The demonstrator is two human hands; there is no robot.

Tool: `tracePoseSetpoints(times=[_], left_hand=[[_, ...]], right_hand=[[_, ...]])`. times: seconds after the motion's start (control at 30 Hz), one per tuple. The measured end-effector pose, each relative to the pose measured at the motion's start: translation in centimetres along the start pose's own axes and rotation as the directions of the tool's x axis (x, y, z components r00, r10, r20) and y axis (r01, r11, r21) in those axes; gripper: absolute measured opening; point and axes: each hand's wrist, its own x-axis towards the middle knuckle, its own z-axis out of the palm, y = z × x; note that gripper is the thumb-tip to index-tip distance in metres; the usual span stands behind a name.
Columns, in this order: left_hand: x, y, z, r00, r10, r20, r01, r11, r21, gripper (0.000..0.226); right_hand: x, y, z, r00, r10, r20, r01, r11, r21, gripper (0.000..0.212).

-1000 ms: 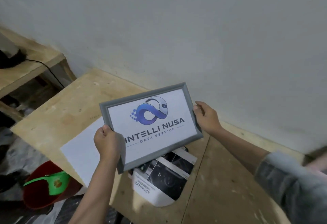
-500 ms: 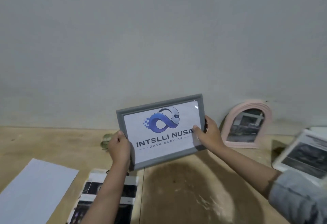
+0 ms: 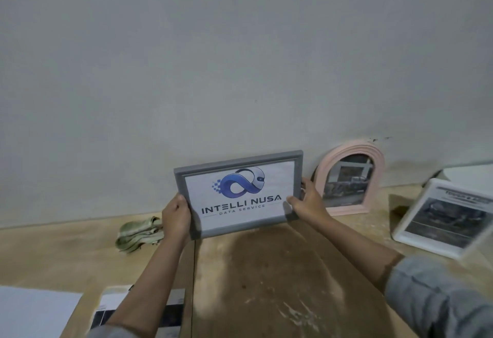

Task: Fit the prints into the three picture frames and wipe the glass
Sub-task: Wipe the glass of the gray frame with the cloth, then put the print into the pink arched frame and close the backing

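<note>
While left hand (image 3: 176,217) and right hand (image 3: 306,201) grip one grey frame (image 3: 240,193) | arched pink frame (image 3: 349,177): 1 | white frame (image 3: 442,215): 1

It looks like a plain workroom. The table (image 3: 266,284) is rough bare wood with stains, and it sits against a bare grey wall (image 3: 240,57).

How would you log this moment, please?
hands: left, right grip grey frame | print: fitted | spot: by wall, beside pink frame
</note>
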Motion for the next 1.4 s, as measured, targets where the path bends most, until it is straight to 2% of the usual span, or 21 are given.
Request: tracePoseSetpoints(times=[0.2, 0.33, 0.43, 0.53, 0.57, 0.67, 0.73, 0.83, 0.9, 1.0, 1.17, 1.27, 1.4], left_hand=[[1.2, -0.6, 0.9, 0.994, -0.018, 0.108, 0.012, 0.998, 0.057, 0.025], [1.8, -0.9, 1.4, 0.987, -0.04, 0.154, 0.02, 0.991, 0.129, 0.04], [1.2, -1.0, 1.7, 0.99, -0.069, 0.125, 0.05, 0.987, 0.155, 0.034], [-0.2, -1.6, 1.8, 0.993, -0.106, 0.048, 0.098, 0.983, 0.156, 0.049], [-0.9, -1.9, 1.7, 0.992, -0.119, 0.031, 0.113, 0.983, 0.146, 0.047], [-3.0, -2.4, 2.1, 0.991, -0.132, -0.005, 0.132, 0.986, 0.103, 0.021], [-4.8, -2.4, 2.6, 0.992, -0.126, -0.017, 0.127, 0.989, 0.078, 0.015], [-6.9, -2.0, 4.0, 0.986, -0.165, -0.01, 0.165, 0.983, 0.081, 0.035], [-8.6, -1.5, 5.6, 0.984, -0.174, 0.019, 0.172, 0.98, 0.098, 0.047], [-11.3, -0.8, 9.2, 0.983, -0.16, 0.086, 0.152, 0.984, 0.095, 0.048], [-14.3, 0.6, 15.7, 0.968, -0.175, 0.179, 0.154, 0.98, 0.126, 0.046], [-17.0, 2.8, 21.2, 0.966, -0.108, 0.234, 0.069, 0.984, 0.166, 0.031], [-18.0, 4.5, 27.3, 0.971, 0.011, 0.237, -0.064, 0.975, 0.215, 0.036]], right_hand=[[0.3, 0.6, 0.5, 1.0, -0.017, 0.026, 0.017, 1.0, -0.017, 0.057], [0.2, 1.3, 0.9, 0.999, -0.032, 0.028, 0.033, 0.999, -0.017, 0.058], [0.0, 1.8, 1.0, 0.999, -0.029, 0.021, 0.029, 0.999, -0.033, 0.057], [-0.8, 2.0, 0.8, 1.0, -0.026, 0.014, 0.027, 0.999, -0.041, 0.055], [-1.1, 2.2, 0.7, 1.0, -0.016, 0.014, 0.016, 0.999, -0.048, 0.053], [-1.4, 3.2, 0.2, 1.0, 0.023, -0.008, -0.023, 0.997, -0.078, 0.061], [-1.9, 4.0, -0.8, 0.999, 0.033, -0.023, -0.035, 0.994, -0.1, 0.065], [-2.3, 5.2, -2.8, 0.998, 0.036, -0.049, -0.04, 0.996, -0.085, 0.063], [-2.5, 6.3, -4.5, 0.995, 0.037, -0.092, -0.045, 0.995, -0.089, 0.062], [-2.1, 8.4, -7.9, 0.986, 0.075, -0.146, -0.087, 0.993, -0.082, 0.061], [0.4, 11.7, -12.1, 0.974, 0.106, -0.202, -0.118, 0.992, -0.05, 0.038], [2.5, 13.1, -15.2, 0.977, 0.094, -0.191, -0.101, 0.994, -0.03, 0.055], [5.3, 14.4, -17.5, 0.981, 0.095, -0.166, -0.104, 0.994, -0.044, 0.069]])
